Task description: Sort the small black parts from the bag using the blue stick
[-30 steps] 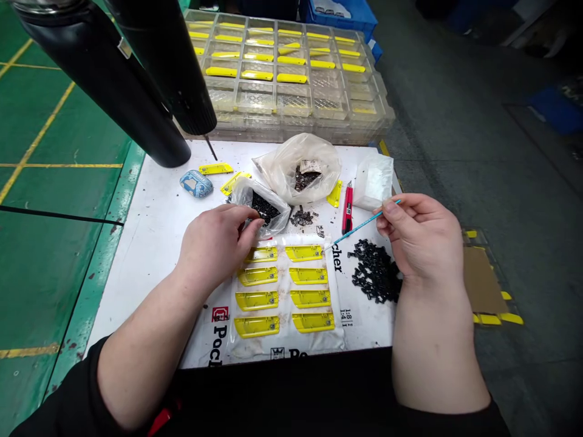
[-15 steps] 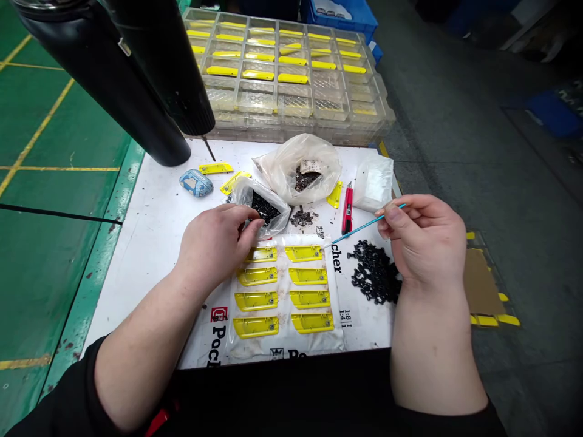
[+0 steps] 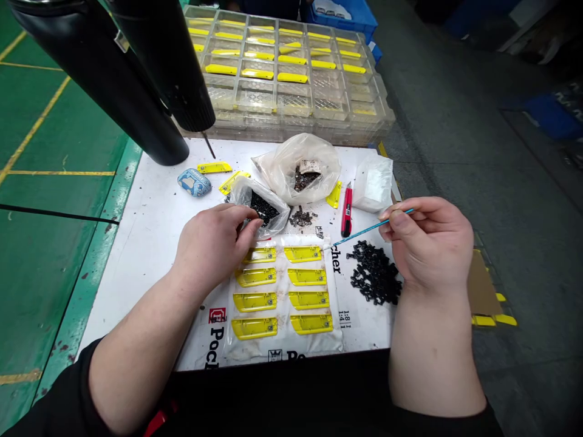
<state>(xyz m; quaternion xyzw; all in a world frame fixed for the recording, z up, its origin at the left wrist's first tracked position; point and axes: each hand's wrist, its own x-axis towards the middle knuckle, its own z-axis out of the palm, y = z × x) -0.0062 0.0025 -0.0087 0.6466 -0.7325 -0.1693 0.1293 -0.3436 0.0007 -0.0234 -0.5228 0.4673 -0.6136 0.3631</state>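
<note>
My right hand [image 3: 428,243] pinches a thin blue stick [image 3: 368,229], whose pale tip points down-left near the upper right yellow piece [image 3: 302,254]. My left hand [image 3: 218,243] is at the mouth of a small clear bag [image 3: 282,221] of tiny black parts [image 3: 262,207]; thumb and forefinger are drawn close together, and whatever is between them is too small to make out. Below the fingers, several yellow pieces lie in two columns on a white padded sheet [image 3: 282,347]. To their right is a pile of black clips [image 3: 374,273].
A larger bag [image 3: 282,161] holds brown metal bits, with loose ones [image 3: 301,216] before it. Nearby are a red cutter [image 3: 347,211], a white block [image 3: 374,185] and a blue patterned case [image 3: 194,182]. Black screwdriver [image 3: 182,79] hangs upper left; compartment trays [image 3: 291,130] stand behind.
My right hand has shifted slightly to the right and the stick's tip has moved a little with it. My left hand has hardly moved at the small bag.
</note>
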